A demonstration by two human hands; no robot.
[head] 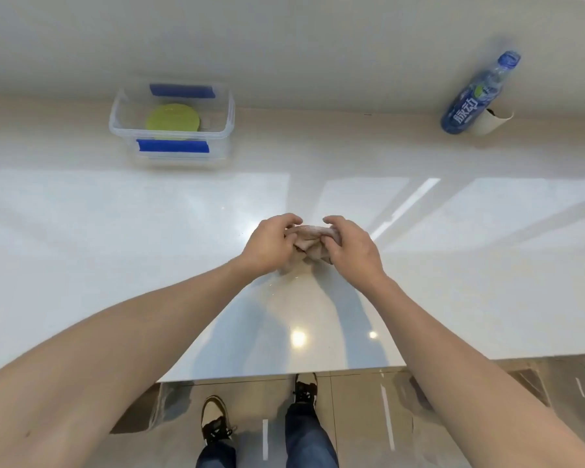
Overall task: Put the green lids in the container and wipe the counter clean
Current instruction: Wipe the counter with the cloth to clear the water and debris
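My left hand [270,244] and right hand [348,246] both grip bunched cloth [308,243] at middle of white counter [115,231]; fingers curled round it from either side; cloth touches counter surface; clear container [171,126] far left by wall, blue clips on near and far sides; green lids [173,122] lie inside it; blue bottle [480,96] far right by wall, paper cup [495,121] just beside it; my shoes [217,420] and jeans [309,437] on tiled floor below counter edge.
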